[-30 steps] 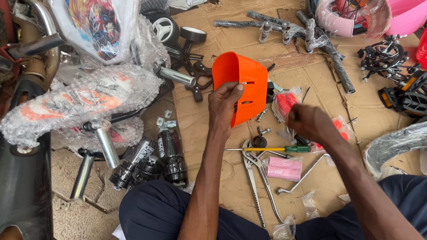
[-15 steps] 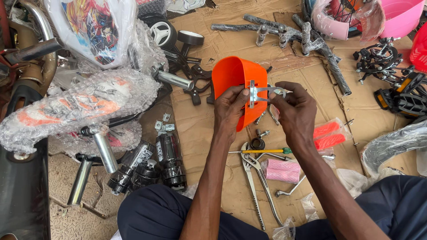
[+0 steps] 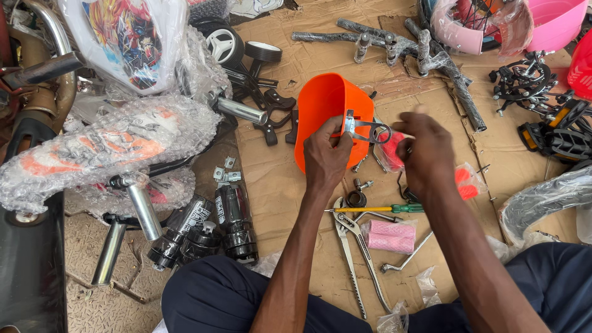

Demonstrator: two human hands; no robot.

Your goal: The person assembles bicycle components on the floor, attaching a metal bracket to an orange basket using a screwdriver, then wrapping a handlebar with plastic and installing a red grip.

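Cardboard (image 3: 296, 185) floor — left hand (image 3: 325, 161) grips orange guard (image 3: 324, 111).

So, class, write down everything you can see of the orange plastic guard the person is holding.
The orange plastic guard is a smooth, glossy, curved shell, one piece, rounded at its far end and open toward the camera. It is held up over the cardboard, tilted on edge. The left hand grips its lower right rim, pressing a small metal bracket against it. The right hand hovers just beside, blurred, and seems not to touch it.
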